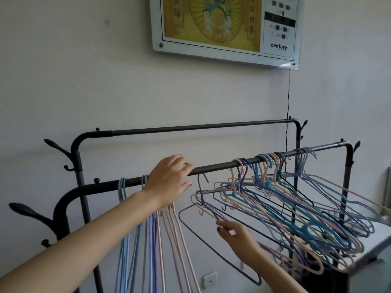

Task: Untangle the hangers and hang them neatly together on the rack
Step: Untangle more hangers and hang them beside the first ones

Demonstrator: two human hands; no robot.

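A black clothes rack has a front rail and a higher back rail. A tidy row of blue, purple and pink hangers hangs on the front rail's left part. A tangled bunch of hangers in the same colours hangs on its right part. My left hand rests on the front rail, fingers curled over it, beside the tidy row. My right hand pinches a purple hanger that is off the rail, its hook just below the bar.
A framed calendar board hangs on the wall above, with a thin black cord running down behind the rack. The rack's branch-shaped side hooks stick out at the left. A white surface lies under the tangled bunch at the right.
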